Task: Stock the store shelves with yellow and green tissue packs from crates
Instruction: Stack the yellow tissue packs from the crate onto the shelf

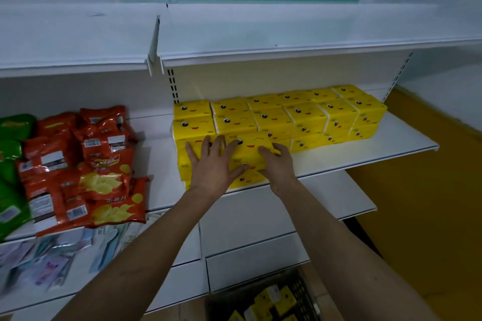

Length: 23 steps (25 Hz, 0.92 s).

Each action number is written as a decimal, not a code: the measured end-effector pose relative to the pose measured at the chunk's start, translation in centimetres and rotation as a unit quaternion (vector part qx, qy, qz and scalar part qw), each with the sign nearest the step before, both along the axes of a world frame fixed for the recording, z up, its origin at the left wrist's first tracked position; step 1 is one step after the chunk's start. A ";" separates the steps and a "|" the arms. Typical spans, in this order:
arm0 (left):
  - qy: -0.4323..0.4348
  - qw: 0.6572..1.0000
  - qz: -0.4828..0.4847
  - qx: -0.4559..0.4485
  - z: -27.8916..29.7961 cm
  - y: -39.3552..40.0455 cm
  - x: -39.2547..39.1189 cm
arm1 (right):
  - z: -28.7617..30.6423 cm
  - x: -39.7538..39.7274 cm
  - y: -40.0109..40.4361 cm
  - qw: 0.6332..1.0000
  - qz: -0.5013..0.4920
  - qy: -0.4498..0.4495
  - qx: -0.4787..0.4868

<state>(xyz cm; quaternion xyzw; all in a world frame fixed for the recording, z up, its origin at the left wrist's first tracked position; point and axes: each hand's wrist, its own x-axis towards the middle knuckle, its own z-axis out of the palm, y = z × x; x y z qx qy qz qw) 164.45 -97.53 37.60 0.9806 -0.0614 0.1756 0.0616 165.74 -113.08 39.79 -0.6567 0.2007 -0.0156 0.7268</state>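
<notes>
Hands work at the front of a white metal store shelf (365, 154), where yellow plastic-wrapped tissue packs printed with a winking cartoon face (307, 117) stand in rows two layers high, filling the shelf from its left upright to near its right end. The left hand (212, 164) lies flat with fingers spread over the front-left stack, pressing on the top pack; its grip is released, the fingers straight. The right hand (277, 164) curls its fingers over the right edge of the tilted yellow front pack (250, 148), grasping it as it sits on the front stack, just beside the left hand. A small label shows on that pack's upper left corner, too small to read.

On the neighbouring shelf to the left lie red crinkled snack bags picturing yellow potato chips (104, 185), with white barcode labels and Chinese characters that I cannot read with certainty. Green snack bags (10, 143) sit at the far left edge. Below them, a lower shelf holds pale flat packets (52, 255), blurred. At the bottom, a dark plastic mesh crate (300, 292) on the floor holds more yellow packs (276, 297).
</notes>
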 end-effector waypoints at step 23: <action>-0.134 0.981 -0.017 -0.137 -8.9 -8.4 -9.4 | -13.1 -6.5 -9.3 0.982 0.111 -0.012 -0.153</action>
